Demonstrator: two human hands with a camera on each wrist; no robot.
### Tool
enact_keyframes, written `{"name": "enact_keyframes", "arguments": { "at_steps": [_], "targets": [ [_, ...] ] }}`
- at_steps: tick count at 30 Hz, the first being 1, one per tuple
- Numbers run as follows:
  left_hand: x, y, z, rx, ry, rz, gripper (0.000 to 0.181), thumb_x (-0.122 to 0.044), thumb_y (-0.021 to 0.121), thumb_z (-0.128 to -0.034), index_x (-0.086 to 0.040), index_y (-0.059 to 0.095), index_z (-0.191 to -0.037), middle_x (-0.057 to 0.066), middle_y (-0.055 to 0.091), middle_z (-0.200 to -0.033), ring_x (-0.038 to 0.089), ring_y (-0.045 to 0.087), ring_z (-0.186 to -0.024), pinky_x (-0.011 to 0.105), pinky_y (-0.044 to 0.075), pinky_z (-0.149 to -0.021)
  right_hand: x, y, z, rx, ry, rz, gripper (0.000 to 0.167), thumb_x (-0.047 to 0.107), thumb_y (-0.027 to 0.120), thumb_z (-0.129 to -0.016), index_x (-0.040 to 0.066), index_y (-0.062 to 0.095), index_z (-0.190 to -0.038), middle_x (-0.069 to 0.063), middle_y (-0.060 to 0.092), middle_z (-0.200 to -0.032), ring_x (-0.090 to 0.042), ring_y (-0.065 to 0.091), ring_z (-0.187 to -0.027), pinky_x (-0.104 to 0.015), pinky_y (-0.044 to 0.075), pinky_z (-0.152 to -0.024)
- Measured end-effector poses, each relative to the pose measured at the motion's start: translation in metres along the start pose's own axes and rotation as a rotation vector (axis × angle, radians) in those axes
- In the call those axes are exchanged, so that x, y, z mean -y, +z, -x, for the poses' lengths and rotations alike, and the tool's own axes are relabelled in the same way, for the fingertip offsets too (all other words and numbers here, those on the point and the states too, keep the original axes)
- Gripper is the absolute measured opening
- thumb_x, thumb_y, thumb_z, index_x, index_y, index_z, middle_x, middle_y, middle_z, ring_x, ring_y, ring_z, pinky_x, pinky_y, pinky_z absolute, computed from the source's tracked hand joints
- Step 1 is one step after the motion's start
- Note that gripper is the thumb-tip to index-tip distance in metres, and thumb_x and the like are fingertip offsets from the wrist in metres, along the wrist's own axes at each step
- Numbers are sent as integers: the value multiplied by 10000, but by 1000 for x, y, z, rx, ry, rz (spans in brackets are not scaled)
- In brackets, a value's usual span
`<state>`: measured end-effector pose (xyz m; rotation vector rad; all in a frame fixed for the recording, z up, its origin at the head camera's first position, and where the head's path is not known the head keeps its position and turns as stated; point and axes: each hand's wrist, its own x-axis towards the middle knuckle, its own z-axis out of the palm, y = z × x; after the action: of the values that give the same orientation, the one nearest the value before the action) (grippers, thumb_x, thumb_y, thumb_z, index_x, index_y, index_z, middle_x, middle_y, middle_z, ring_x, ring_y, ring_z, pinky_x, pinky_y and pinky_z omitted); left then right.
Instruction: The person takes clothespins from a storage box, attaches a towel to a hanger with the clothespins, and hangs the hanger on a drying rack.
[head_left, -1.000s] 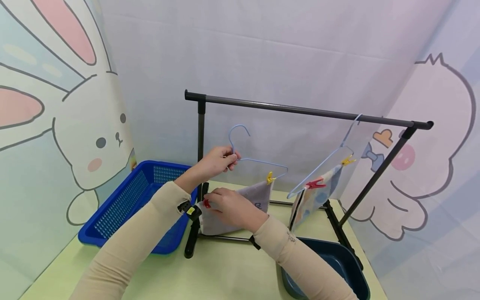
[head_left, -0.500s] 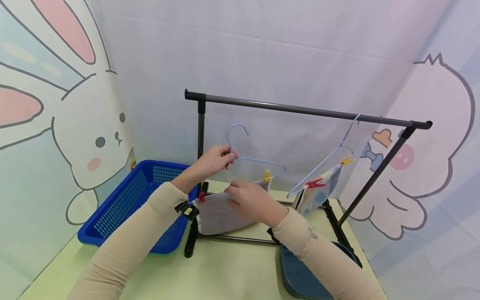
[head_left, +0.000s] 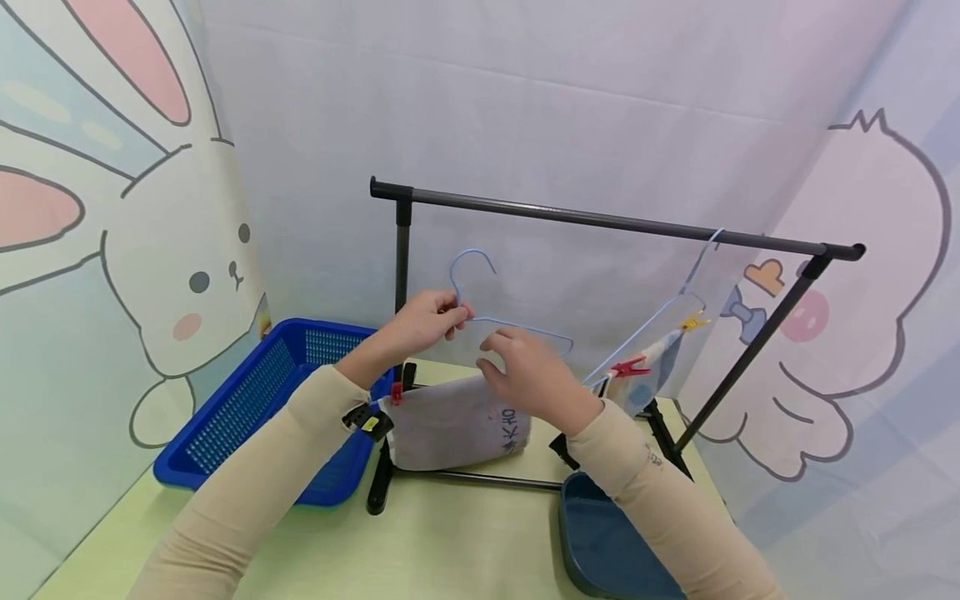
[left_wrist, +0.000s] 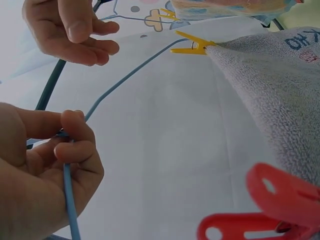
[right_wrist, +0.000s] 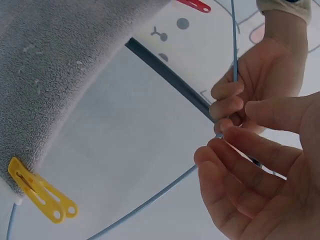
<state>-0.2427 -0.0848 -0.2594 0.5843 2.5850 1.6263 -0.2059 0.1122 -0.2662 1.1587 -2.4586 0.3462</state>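
Note:
My left hand (head_left: 423, 325) pinches a light blue wire hanger (head_left: 522, 328) at the base of its hook, which points up below the rack's bar. From the hanger hangs a grey towel (head_left: 442, 429) with dark lettering. One corner is held by a red clothespin (head_left: 397, 393), the other by a yellow clothespin (right_wrist: 42, 192), hidden behind the right hand in the head view. My right hand (head_left: 536, 379) hovers in front of the hanger's right half, fingers loosely bent and holding nothing. In the right wrist view its fingertips appear near the left hand; contact cannot be told.
A black garment rack (head_left: 555, 213) spans the table (head_left: 450, 542). At its right end hangs another blue hanger (head_left: 637, 333) with a patterned cloth (head_left: 651, 379). A blue basket (head_left: 225, 442) stands left, a dark blue tub (head_left: 600, 542) front right.
My right hand has let go of the red clothespin and moved right and up along the towel toward the hanger. The left hand keeps its grip, drifting slightly left.

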Motion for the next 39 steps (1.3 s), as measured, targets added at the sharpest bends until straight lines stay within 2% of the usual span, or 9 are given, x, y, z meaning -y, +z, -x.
{"name": "enact_keyframes", "arguments": {
  "at_steps": [6,12,20,27,34,39],
  "targets": [
    [-1,-1,4,4,23,-20,217,-188,472,-1006,-42,616,-1077,86,562,-854,249,514,-779,354,420,-738,-9,-7,-5,-11,106,-34,78,92,665,-878,34,647,-928,-78,602,-868,-213,610,-778,-332,507,-685],
    [-2,0,7,11,28,-30,219,-187,473,-1005,-32,613,-1072,86,569,-868,270,524,-787,365,423,-745,-14,-10,-10,-1,177,-4,170,118,659,-886,23,593,-1011,-107,588,-953,-228,588,-823,-346,493,-707],
    [-7,1,10,21,20,-34,203,-191,480,-1002,-53,621,-1051,89,575,-865,233,526,-753,334,412,-698,-16,-13,-15,92,224,102,242,145,640,-904,21,624,-1111,-105,572,-956,-244,542,-817,-365,475,-680],
    [-11,1,11,29,37,-44,196,-190,474,-1004,-56,618,-999,86,587,-862,238,534,-743,320,393,-652,-17,-15,-21,128,203,144,122,117,587,-937,52,676,-990,-50,578,-832,-189,546,-734,-314,475,-635],
    [-14,-1,14,21,57,-80,196,-187,474,-1003,-60,616,-960,79,604,-863,245,546,-745,314,387,-638,-15,-16,-28,173,186,164,121,102,564,-949,57,657,-887,-35,539,-757,-162,507,-658,-298,449,-597],
    [-19,-5,15,15,77,-90,198,-179,485,-998,-47,606,-914,64,638,-986,247,563,-763,307,406,-634,-12,-21,-34,195,191,177,127,99,574,-945,59,623,-834,-36,529,-735,-169,501,-642,-307,435,-594]
  ]
}}
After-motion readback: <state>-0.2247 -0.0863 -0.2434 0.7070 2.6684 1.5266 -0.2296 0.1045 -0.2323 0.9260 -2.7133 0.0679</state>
